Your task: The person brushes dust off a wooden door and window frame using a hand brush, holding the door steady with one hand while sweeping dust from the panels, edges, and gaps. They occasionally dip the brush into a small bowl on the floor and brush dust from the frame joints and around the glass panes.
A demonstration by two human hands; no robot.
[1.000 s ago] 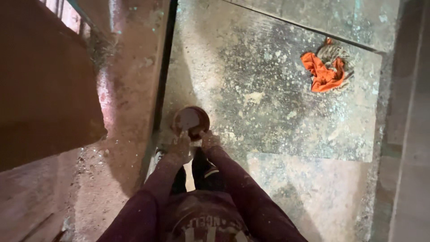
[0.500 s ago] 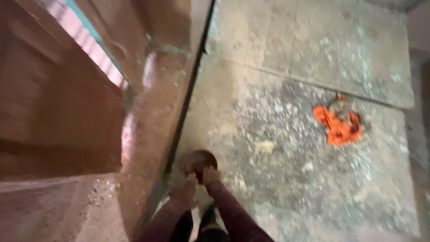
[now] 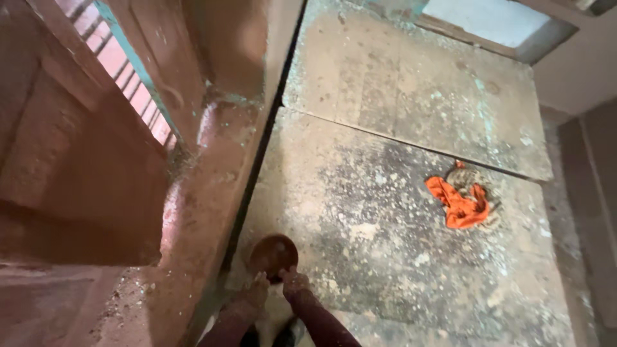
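1. Maroon sleeves are seen at the bottom edge, one per arm, both reaching fwd from the wearer.
2. L hand (image 3: 252,294) is placed at the lower-left rim of a round brown bowl (image 3: 274,255); fingers are curled narrow against the rim. Whether a full grip is made can't be told, pic too dim and small.
3. R hand (image 3: 295,283) is set at the lower-right rim of same bowl, fingers bent close and touching it; grip likewise can't be confirmed.
4. Bowl is held out between both hands, approx. bottom-centre of view, above the near-left corner of a concrete slab (image 3: 398,257), just beside the dark gap (image 3: 257,167) that runs along the slab's left side. Contents not discernible.
5. Slab surface is noted as grey, heavily speckled w/ pale flecks and dark staining.
6. Reddish-brown wall ledge (image 3: 199,212) is seen left of the gap, worn, w/ a glossy patch; bits of debris lie on its near part.
7. Orange cloth (image 3: 459,202) lies crumpled on the slab's right side, well apart from the bowl, touching a small greyish clump behind it (nature unclear).
8. Second slab (image 3: 411,83) adjoins beyond a straight joint, paler, w/ green-tinted spots.
9. Barred opening (image 3: 122,58) is seen upper left; light grey panel (image 3: 495,19) at far top right.
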